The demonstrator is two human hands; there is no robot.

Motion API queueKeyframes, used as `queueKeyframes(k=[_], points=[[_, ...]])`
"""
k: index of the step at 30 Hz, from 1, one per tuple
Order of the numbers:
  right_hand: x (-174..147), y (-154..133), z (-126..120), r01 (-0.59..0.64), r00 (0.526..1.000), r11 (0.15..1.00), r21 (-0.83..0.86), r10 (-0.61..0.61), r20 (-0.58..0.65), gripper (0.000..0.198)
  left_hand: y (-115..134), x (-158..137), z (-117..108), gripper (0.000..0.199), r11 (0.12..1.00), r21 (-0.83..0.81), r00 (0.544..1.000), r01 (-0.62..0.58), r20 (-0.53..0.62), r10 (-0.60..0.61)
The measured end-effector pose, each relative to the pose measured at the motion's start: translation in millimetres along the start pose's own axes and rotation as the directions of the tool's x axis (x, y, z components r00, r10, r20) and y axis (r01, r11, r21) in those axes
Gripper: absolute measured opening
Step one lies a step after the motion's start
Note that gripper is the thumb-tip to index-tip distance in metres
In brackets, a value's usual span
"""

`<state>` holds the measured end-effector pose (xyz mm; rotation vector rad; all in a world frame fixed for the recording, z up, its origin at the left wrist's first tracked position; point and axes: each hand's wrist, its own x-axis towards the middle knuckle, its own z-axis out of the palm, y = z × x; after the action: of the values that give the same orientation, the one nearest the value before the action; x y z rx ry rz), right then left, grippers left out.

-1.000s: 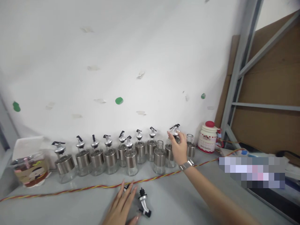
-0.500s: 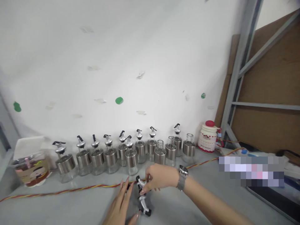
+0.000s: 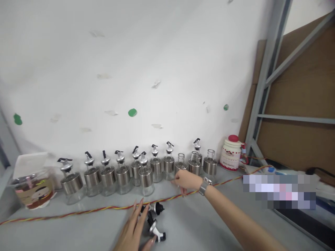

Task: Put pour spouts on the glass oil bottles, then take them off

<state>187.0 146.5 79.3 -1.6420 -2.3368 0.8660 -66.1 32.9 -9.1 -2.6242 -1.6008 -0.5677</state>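
Two loose pour spouts (image 3: 156,232) lie on the counter (image 3: 78,235) on the near side of the twisted cord (image 3: 99,210), both partly covered by my left hand (image 3: 133,223). I see that grip spread and slack, its forearm cut off below. My right hand (image 3: 190,179) reaches over the cord to just in front of an uncapped bottle (image 3: 181,166) beyond it, hiding that bottle's lower body; I cannot tell whether this grip holds anything. Two more uncapped bottles (image 3: 210,165) stand past the cord, bases partly blocked from me. A pixelated patch (image 3: 280,191) near the cord's right end leaves things there unreadable.
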Motion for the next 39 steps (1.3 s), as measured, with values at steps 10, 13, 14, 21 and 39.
queueKeyframes(k=[10,13,14,21,39], points=[[2,16,-10,0.016,0.955,1.000,-0.019,-0.021,-0.295,0.014,-5,-1,5,0.057,1.000,-0.010,0.999,-0.021,-0.050,0.021],[-7,13,-23,0.021,0.958,0.999,0.039,-0.009,-0.286,0.023,-5,-1,5,0.057,1.000,0.000,0.998,-0.030,-0.055,0.030],[-10,12,-29,0.014,0.951,0.999,0.050,0.003,-0.310,0.025,-4,-1,4,0.057,1.000,0.006,0.998,-0.028,-0.052,0.028],[-32,19,-79,-0.111,0.547,0.990,0.084,0.131,-0.827,0.037,-3,-1,3,0.055,1.000,0.009,0.999,-0.026,-0.037,0.026],[-38,106,-97,-0.552,0.527,0.834,0.014,0.362,-0.769,0.034,-15,-1,16,0.061,0.999,0.014,0.995,-0.045,-0.092,0.046]])
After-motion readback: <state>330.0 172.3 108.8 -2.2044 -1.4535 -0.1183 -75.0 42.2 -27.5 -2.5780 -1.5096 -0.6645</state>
